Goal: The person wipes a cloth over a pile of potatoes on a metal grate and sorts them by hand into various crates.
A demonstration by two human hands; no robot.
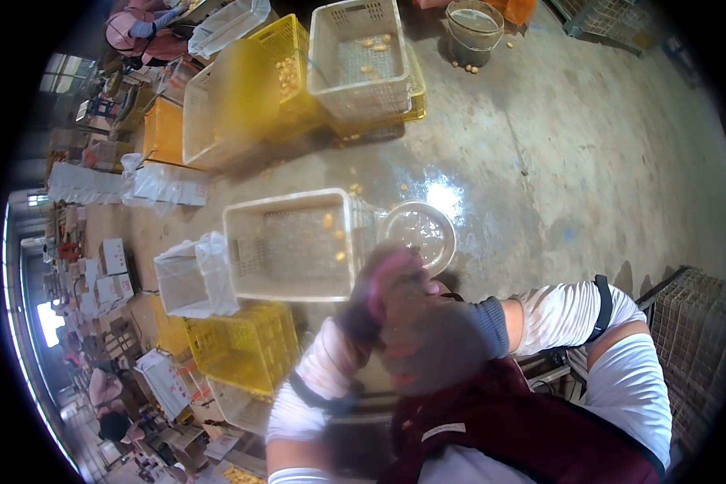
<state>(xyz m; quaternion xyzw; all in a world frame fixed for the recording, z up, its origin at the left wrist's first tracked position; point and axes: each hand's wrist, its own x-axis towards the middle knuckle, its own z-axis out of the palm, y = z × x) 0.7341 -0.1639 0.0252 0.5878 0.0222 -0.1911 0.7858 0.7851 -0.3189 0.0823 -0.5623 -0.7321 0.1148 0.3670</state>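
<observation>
Both of my hands are close together in front of my body, badly smeared by motion. My left hand (373, 297) looks dark and gloved, with a pink patch, and lies near the crate's front corner. From the right comes my right hand (444, 327), below a grey knitted cuff, overlapping the left. Their fingers cannot be made out, nor whether they hold anything. Just beyond them is a round basin (453, 242) with shiny, wet contents. To its left stands a whitish plastic crate (290, 292) with a few small yellowish pieces of produce (340, 235) inside.
Stacked white crates (321, 85) and yellow crates (294, 40) stand beyond, with a bucket (469, 56) farther right. A plastic-lined box (194, 282) and yellow crate (246, 347) are at left. A wire cage (694, 347) stands right. Wet concrete floor (532, 161); other people work at left.
</observation>
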